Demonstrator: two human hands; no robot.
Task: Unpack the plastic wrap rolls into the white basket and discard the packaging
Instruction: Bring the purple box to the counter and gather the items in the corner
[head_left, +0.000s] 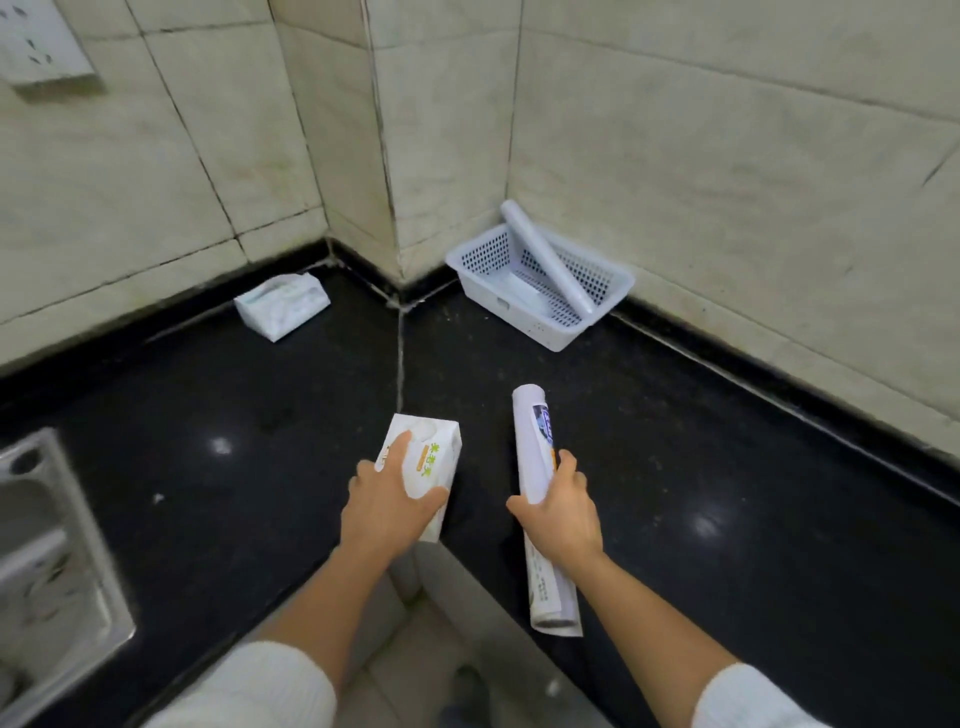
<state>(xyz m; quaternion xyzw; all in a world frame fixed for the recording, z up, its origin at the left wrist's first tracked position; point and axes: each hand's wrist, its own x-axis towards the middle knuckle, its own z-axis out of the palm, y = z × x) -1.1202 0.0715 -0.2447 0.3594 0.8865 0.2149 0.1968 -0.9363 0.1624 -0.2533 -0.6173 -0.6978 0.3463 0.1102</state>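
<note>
Black stone counter (727, 467) spreads under and beyond both our hands, meeting the tiled walls in a corner ahead. Well beyond our right hand (558, 512), against the wall, sits the white basket (524, 319); one bare roll (545, 257) already lies in it, tilted, its upper end propped over the rim toward the wall and its lower end down toward us and to the right. Something pale lies flat under it, though we cannot tell what. Far ahead of our left hand (387, 506) lies an emptied box (283, 306), not yet thrown away.

So we judge the job roughly midway: one roll stowed, wrappers still to bin. Our right hand grips a roll in printed wrap (540, 499) around its middle, long axis running away from us, far end aimed toward the basket, near end hanging past the counter edge. Our left hand clasps an opened carton (423, 465), its mouth facing away from us.
</note>
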